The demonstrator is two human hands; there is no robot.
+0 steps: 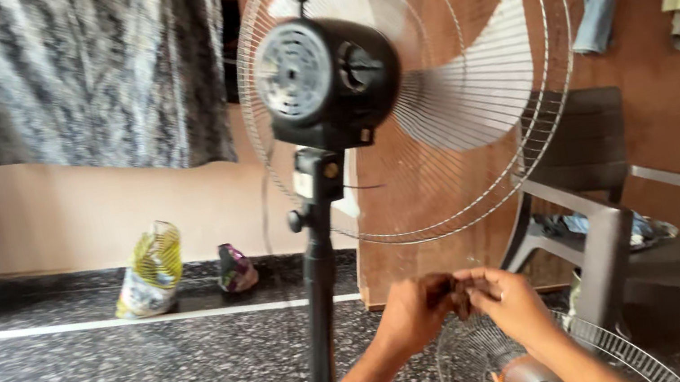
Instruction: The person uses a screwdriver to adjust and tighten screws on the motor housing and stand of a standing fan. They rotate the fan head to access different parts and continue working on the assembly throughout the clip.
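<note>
Left hand (414, 314) and right hand (507, 296) are pressed together, pinching a small dark part (459, 298) below the fan (397, 91). The part is too small to identify. Advisable: grip firmly and work over the floor guard (582, 343).

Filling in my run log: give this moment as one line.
left hand: pinching small dark part | right hand: touching same part | pedestal fan: upright behind, front grille off | loose grille: floor, below hands

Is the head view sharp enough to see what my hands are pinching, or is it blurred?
Head view: left hand and right hand are soft with motion blur; the small dark thing pinched between them can't be made out. The fan motor is slightly blurred; lighting even, no glare.
</note>
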